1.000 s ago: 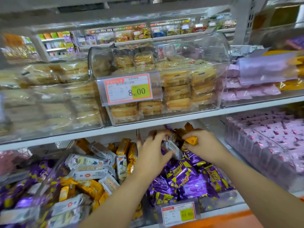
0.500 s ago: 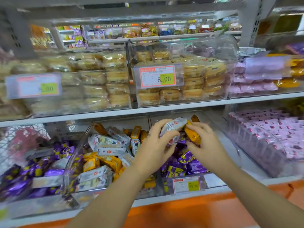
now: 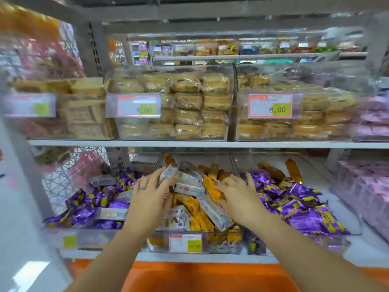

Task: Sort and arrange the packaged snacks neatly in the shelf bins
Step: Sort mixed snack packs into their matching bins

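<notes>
Here, left hand (image 3: 150,200): fingers curled round a white packet (image 3: 169,172), over the middle bin (image 3: 222,241);
right hand (image 3: 239,198): thumb and fingers pinch an orange packet (image 3: 210,187) atop that bin's pile

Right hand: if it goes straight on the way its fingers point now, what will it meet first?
The orange packet, which the right hand seems to pinch at its fingertips; just beyond lie the white packets. Depth is unclear.
</notes>
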`<state>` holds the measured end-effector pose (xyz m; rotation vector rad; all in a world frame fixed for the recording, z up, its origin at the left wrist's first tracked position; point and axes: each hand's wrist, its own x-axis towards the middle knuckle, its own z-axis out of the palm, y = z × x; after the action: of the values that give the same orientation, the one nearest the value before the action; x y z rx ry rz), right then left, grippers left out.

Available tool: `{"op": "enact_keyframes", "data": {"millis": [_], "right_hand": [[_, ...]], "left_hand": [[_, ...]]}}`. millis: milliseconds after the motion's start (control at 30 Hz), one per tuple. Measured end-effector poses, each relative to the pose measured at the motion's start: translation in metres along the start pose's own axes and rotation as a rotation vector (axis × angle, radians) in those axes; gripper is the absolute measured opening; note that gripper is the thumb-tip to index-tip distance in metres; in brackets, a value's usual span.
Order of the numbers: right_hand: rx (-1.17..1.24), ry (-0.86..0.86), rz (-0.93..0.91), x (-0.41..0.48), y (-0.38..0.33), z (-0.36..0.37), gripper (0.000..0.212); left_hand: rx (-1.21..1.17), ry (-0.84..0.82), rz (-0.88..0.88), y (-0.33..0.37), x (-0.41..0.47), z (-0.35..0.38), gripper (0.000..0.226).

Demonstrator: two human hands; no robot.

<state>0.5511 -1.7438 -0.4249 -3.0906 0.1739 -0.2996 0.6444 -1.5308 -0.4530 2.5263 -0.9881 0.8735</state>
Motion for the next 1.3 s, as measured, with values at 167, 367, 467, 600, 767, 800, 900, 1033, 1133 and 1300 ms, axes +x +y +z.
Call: {"op": "enact_keyframes", "data": {"millis": [167, 367, 467, 600, 767, 800, 900, 1033, 1133, 1300], "right_hand": [[0.03, -0.077, -0.036, 0.002, 0.002, 0.008, 0.048], [0.128, -0.138, -0.097, 0.003, 0.019, 0.006, 0.053], [0.203, -0.053, -0.11, -0.002, 0.029, 0.001, 0.049], [0.276, 0.07, -0.095, -0.014, 0.058, -0.008, 0.041], [0.286, 0.171, 0.0, -0.021, 0.123, -0.008, 0.032], [0.298, 0.185, 0.042, -0.023, 0.137, -0.007, 0.031], [0.371, 0.226, 0.153, -0.03, 0.172, -0.009, 0.029], [0.362, 0.226, 0.226, -0.029, 0.208, -0.009, 0.033], [0.34, 0.281, 0.288, -0.027, 0.233, -0.007, 0.035], [0.368, 0.257, 0.289, -0.036, 0.256, 0.005, 0.036]], "left_hand": [[-0.039, -0.252, -0.128, -0.015, -0.013, 0.014, 0.054], [-0.107, -0.19, -0.197, -0.003, -0.008, 0.011, 0.056], [-0.099, -0.111, -0.152, 0.008, -0.002, 0.013, 0.045], [-0.122, -0.032, 0.018, 0.04, 0.021, 0.018, 0.031], [-0.215, -0.122, 0.138, 0.108, 0.061, 0.033, 0.029], [-0.225, -0.154, 0.149, 0.121, 0.07, 0.039, 0.029], [-0.261, -0.227, 0.146, 0.156, 0.095, 0.058, 0.032], [-0.271, -0.358, 0.115, 0.191, 0.132, 0.089, 0.039], [-0.41, -0.435, 0.105, 0.213, 0.163, 0.119, 0.036], [-0.469, -0.655, 0.146, 0.258, 0.195, 0.148, 0.03]]}}
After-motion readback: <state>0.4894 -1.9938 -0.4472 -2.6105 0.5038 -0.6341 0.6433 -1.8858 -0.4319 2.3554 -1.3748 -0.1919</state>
